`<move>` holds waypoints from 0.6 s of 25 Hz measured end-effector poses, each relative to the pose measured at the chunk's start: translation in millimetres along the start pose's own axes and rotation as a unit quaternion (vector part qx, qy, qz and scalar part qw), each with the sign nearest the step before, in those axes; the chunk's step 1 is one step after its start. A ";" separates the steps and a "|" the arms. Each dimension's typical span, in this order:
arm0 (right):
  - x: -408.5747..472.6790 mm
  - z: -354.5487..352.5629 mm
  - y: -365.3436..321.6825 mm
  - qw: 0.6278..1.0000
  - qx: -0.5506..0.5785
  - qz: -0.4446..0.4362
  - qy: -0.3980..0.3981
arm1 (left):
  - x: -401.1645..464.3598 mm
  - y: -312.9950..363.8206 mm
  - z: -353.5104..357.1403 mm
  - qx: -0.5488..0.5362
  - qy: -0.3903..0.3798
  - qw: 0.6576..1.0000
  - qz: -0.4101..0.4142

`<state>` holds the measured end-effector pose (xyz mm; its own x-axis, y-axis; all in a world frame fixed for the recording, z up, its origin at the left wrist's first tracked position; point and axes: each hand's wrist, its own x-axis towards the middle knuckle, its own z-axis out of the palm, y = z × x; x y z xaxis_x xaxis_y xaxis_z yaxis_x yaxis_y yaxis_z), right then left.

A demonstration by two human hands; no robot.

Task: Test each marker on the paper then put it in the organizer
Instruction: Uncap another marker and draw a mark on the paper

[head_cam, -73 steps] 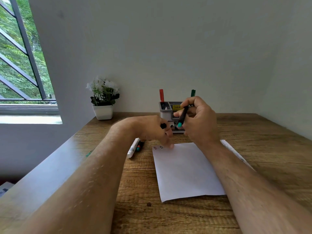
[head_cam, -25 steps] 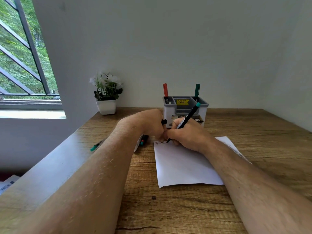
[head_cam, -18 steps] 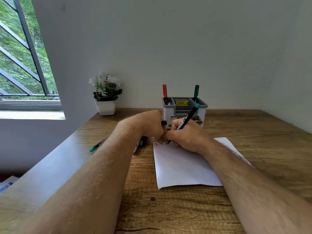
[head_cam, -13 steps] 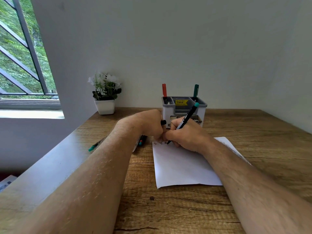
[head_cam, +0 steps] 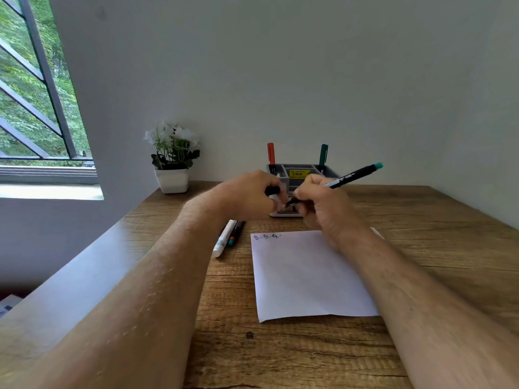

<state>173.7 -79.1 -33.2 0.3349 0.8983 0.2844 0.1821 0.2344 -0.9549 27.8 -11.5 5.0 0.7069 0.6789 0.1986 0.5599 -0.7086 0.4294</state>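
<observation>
Where both hands meet above the far edge of the paper (head_cam: pixel 309 273), a slim black marker (head_cam: pixel 351 176) with a teal end plug is held aslant, its plug end raised toward the right and its writing end pointing down-left toward the other hand. The right hand (head_cam: pixel 323 203) grips the barrel near the tip with curled fingers. The left hand (head_cam: pixel 250 196) is closed into a loose fist around a short black cap (head_cam: pixel 271 190), of which only one end shows beside the knuckles; cap and marker tip lie close together, though whether they touch cannot be told. Neither hand rests on the sheet. The paper lies flat on the wooden desk (head_cam: pixel 435 242) and bears three small scribbles (head_cam: pixel 266 236) at its far left corner. Behind the hands stands a grey organizer (head_cam: pixel 328 171) with a yellow price label, holding a red marker (head_cam: pixel 270 153) upright at its left rear and a green marker (head_cam: pixel 323 154) at its right rear. Left of the paper lie a white marker (head_cam: pixel 223 242) and a dark marker (head_cam: pixel 235 234) side by side. A potted plant (head_cam: pixel 172 158) stands near the wall.
</observation>
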 end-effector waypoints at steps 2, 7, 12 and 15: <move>-0.6 -2.5 -3.9 0.997 0.082 -0.006 -0.001 | -1.0 3.1 1.2 -0.043 -0.003 0.999 -0.013; -0.5 -2.6 -8.9 0.983 0.183 -0.003 -0.002 | -0.8 3.6 0.1 -0.111 -0.024 0.993 -0.037; 2.0 -2.4 -7.0 0.987 0.158 -0.007 0.007 | 1.4 4.2 2.4 -0.130 -0.012 0.991 -0.024; 2.0 -1.3 -7.8 0.988 0.151 0.000 0.006 | 1.4 5.2 4.0 -0.145 -0.012 0.989 0.001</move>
<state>174.2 -79.6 -25.1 0.3458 0.8943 0.2838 -0.1018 0.3365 -0.9362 33.4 -15.1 4.0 0.7193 0.6708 0.1804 0.4137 -0.6223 0.6645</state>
